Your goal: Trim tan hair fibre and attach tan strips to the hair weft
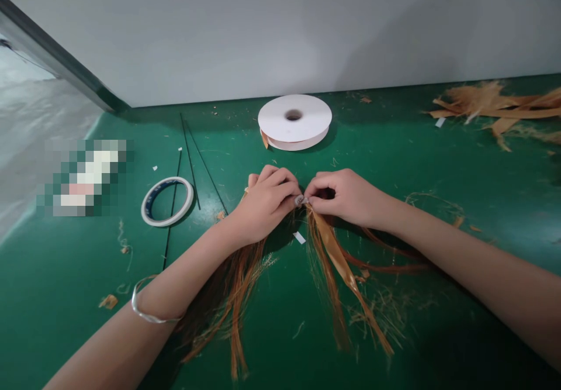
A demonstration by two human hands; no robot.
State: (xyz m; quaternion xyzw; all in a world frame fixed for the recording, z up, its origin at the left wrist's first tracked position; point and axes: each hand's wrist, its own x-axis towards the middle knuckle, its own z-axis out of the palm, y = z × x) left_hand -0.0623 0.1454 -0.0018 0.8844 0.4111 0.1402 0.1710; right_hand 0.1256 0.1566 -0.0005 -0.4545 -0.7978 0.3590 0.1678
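My left hand (274,203) is closed, its thumb and forefinger pinched at a small greyish, tape-like piece (300,200) at the top of an orange ribbon (335,252). Close against it on the right, my right hand (346,194) pinches the same spot with thumb and fingertips. The ribbon hangs from between the hands toward me, with loose threads beside it. More frayed orange ribbon strands (239,302) trail from beneath my left hand, their upper part hidden by the palm. A small white scrap (299,237) lies just below the hands.
A white ribbon spool (294,122) lies flat near the wall. On the left, a tape roll (167,202) rests over a thin dark rod (172,226), with two more rods nearby. Frayed ribbon pieces (491,106) are heaped at back right. The green tabletop (280,343) carries scattered threads.
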